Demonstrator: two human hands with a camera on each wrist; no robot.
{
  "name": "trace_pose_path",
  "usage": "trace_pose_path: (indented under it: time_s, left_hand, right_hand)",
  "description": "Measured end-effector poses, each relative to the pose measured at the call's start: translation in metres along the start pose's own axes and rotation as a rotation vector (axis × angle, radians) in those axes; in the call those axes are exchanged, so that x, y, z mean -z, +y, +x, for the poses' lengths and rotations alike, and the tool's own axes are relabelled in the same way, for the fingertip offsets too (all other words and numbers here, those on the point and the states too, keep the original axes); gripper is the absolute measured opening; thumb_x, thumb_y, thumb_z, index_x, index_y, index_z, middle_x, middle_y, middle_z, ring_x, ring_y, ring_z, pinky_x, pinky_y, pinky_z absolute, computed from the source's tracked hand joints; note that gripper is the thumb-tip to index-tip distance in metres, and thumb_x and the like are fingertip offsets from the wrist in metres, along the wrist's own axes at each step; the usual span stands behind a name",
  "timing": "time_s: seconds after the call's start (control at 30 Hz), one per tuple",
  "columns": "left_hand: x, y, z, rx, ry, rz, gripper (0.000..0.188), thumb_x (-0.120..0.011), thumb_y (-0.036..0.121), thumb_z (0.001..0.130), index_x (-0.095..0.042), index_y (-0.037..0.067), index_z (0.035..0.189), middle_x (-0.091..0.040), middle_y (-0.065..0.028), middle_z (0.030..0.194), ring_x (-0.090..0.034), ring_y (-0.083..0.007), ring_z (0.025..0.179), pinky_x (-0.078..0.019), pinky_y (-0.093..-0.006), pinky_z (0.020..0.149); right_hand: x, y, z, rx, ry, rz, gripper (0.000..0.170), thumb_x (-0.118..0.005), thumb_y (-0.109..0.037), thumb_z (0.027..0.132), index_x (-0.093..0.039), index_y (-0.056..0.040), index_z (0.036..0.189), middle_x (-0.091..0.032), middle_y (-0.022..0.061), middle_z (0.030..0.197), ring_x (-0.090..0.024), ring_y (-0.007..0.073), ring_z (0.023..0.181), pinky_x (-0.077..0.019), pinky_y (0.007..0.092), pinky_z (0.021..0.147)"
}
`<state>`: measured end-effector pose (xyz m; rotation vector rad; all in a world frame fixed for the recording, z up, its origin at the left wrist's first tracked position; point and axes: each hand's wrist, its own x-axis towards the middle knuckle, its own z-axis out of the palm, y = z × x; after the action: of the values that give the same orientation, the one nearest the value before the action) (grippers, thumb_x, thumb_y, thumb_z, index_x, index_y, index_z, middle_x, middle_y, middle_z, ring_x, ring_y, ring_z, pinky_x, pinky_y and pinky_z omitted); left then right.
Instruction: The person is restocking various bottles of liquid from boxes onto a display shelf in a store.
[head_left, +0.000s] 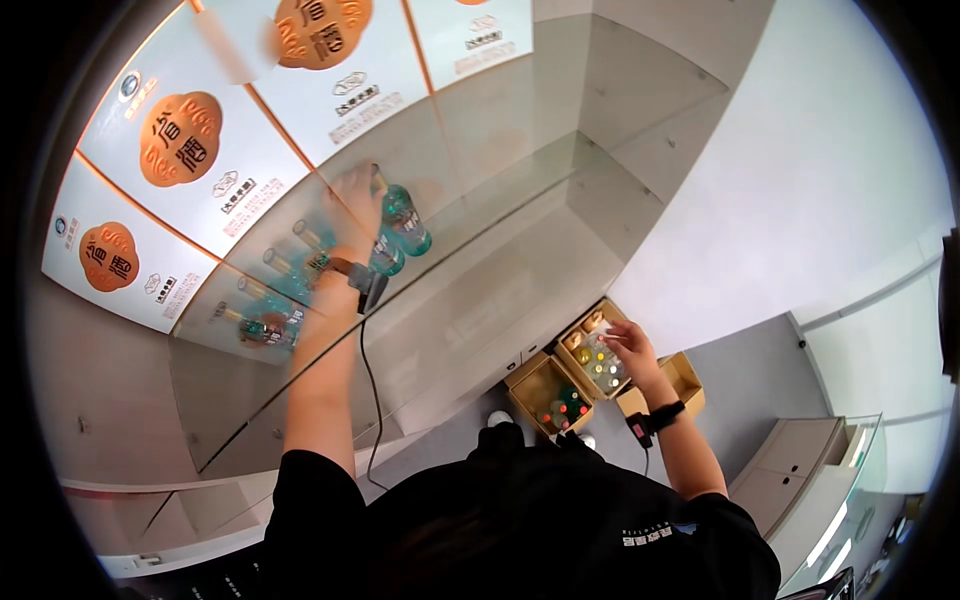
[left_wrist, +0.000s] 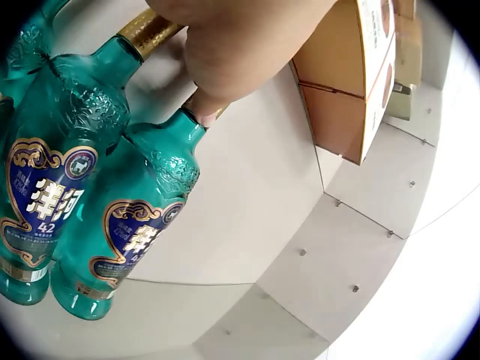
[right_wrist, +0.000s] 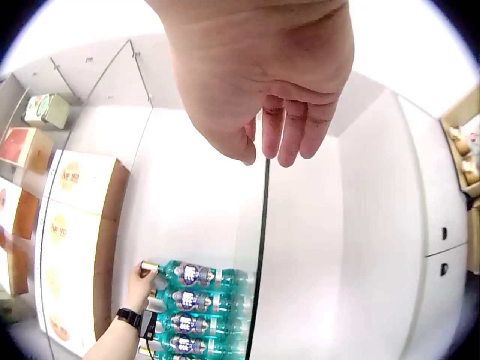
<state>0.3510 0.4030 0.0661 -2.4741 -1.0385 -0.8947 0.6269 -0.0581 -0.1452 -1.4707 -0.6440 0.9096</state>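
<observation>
My left hand (head_left: 355,205) reaches over the glass shelf and grips the neck of the end green glass bottle (left_wrist: 124,229) in a row. The bottle stands upright, with a blue and gold label; the fingers cover most of its cap. Close beside it stands another green bottle (left_wrist: 56,165) with a gold cap, and several more line up toward the left in the head view. My right hand (head_left: 632,355) hangs empty with loosely bent fingers, in front of the cabinet and above the cardboard boxes. In the right wrist view, its palm (right_wrist: 266,71) shows at the top.
Behind the bottles stand large white boxes (head_left: 250,180) with orange emblems. A glass panel edge (right_wrist: 262,217) runs along the shelf front. On the floor, an open carton (head_left: 550,390) holds several bottles, and another carton (head_left: 570,340) stands alongside. A cable (head_left: 370,400) trails from the left wrist.
</observation>
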Motion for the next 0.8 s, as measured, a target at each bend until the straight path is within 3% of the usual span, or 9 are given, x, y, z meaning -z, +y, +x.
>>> trace_pose_path:
  time_s: [0.2, 0.3, 0.43, 0.57, 0.6, 0.63, 0.7, 0.73, 0.8]
  left_hand:
    - [0.002, 0.008, -0.002, -0.005, 0.012, 0.053, 0.045, -0.070, 0.022, 0.075, -0.057, 0.015, 0.118, -0.064, -0.0054, 0.105, -0.058, -0.0271, 0.101, -0.0420, -0.0447, 0.087]
    - [-0.032, -0.017, -0.003, -0.084, 0.115, 0.083, 0.045, -0.070, 0.025, 0.076, -0.058, 0.013, 0.118, -0.065, -0.0078, 0.104, -0.061, -0.0305, 0.097, -0.0456, -0.0447, 0.084]
    - [-0.022, 0.003, -0.004, -0.243, 0.142, -0.068, 0.041, -0.067, 0.031, 0.079, -0.061, 0.009, 0.113, -0.066, -0.0140, 0.100, -0.062, -0.0359, 0.089, -0.0475, -0.0444, 0.079]
    - [-0.005, 0.049, -0.014, 0.400, -0.329, 0.095, 0.056, -0.068, 0.034, 0.080, -0.051, 0.004, 0.124, -0.061, -0.0165, 0.114, -0.056, -0.0354, 0.105, -0.0392, -0.0459, 0.092]
    - [-0.006, 0.058, -0.017, 0.409, -0.294, 0.114, 0.062, -0.067, 0.038, 0.081, -0.049, 0.000, 0.126, -0.055, -0.0241, 0.121, -0.048, -0.0391, 0.115, -0.0317, -0.0513, 0.099]
    - [-0.014, 0.060, -0.022, 0.368, -0.253, 0.113, 0.077, -0.068, 0.039, 0.079, -0.037, -0.002, 0.136, -0.041, -0.0284, 0.136, -0.034, -0.0413, 0.128, -0.0230, -0.0552, 0.104]
    - [-0.026, 0.094, -0.052, 0.252, 0.021, 0.107, 0.089, -0.070, 0.037, 0.077, -0.023, 0.000, 0.143, -0.027, -0.0288, 0.144, -0.023, -0.0436, 0.134, -0.0200, -0.0548, 0.106]
    - [-0.022, 0.116, -0.066, 0.158, -0.024, 0.020, 0.096, -0.071, 0.035, 0.077, -0.014, 0.003, 0.147, -0.018, -0.0271, 0.148, -0.019, -0.0442, 0.135, -0.0192, -0.0546, 0.107]
    - [-0.012, 0.174, -0.099, -0.043, -0.057, -0.109, 0.091, -0.071, 0.024, 0.077, -0.016, 0.006, 0.147, -0.016, -0.0268, 0.148, -0.017, -0.0452, 0.135, -0.0175, -0.0557, 0.107]
  right_hand:
    - [0.071, 0.039, -0.076, -0.032, 0.195, 0.074, 0.031, -0.058, 0.000, 0.088, -0.051, -0.0036, 0.118, -0.060, 0.0035, 0.104, -0.059, 0.0134, 0.097, -0.0476, 0.0272, 0.086]
    - [0.096, 0.062, -0.107, -0.073, 0.283, 0.014, 0.030, -0.058, -0.001, 0.087, -0.054, -0.0028, 0.116, -0.061, 0.0058, 0.102, -0.059, 0.0147, 0.096, -0.0479, 0.0275, 0.086]
    - [0.118, 0.103, -0.143, -0.207, 0.368, 0.003, 0.030, -0.061, -0.003, 0.085, -0.055, -0.0022, 0.115, -0.062, 0.0065, 0.101, -0.060, 0.0154, 0.095, -0.0487, 0.0282, 0.085]
    - [0.136, 0.147, -0.172, -0.349, 0.361, -0.055, 0.030, -0.063, -0.008, 0.084, -0.058, -0.0026, 0.113, -0.064, 0.0073, 0.098, -0.061, 0.0154, 0.091, -0.0493, 0.0289, 0.083]
    - [0.139, 0.155, -0.176, -0.374, 0.342, -0.071, 0.030, -0.063, -0.009, 0.084, -0.059, -0.0028, 0.113, -0.064, 0.0076, 0.099, -0.061, 0.0154, 0.091, -0.0492, 0.0289, 0.082]
    - [0.142, 0.164, -0.183, -0.401, 0.321, -0.087, 0.030, -0.063, -0.011, 0.084, -0.059, -0.0031, 0.112, -0.065, 0.0079, 0.099, -0.061, 0.0153, 0.091, -0.0491, 0.0289, 0.082]
    - [0.145, 0.176, -0.191, -0.448, 0.320, -0.101, 0.031, -0.063, -0.013, 0.083, -0.060, -0.0028, 0.112, -0.065, 0.0080, 0.098, -0.061, 0.0154, 0.091, -0.0490, 0.0291, 0.082]
    - [0.146, 0.181, -0.193, -0.479, 0.314, -0.125, 0.031, -0.063, -0.014, 0.082, -0.060, -0.0026, 0.111, -0.065, 0.0081, 0.098, -0.061, 0.0156, 0.090, -0.0489, 0.0292, 0.082]
    - [0.145, 0.194, -0.199, -0.505, 0.307, -0.129, 0.031, -0.062, -0.012, 0.083, -0.059, -0.0024, 0.112, -0.064, 0.0073, 0.097, -0.061, 0.0150, 0.090, -0.0490, 0.0284, 0.081]
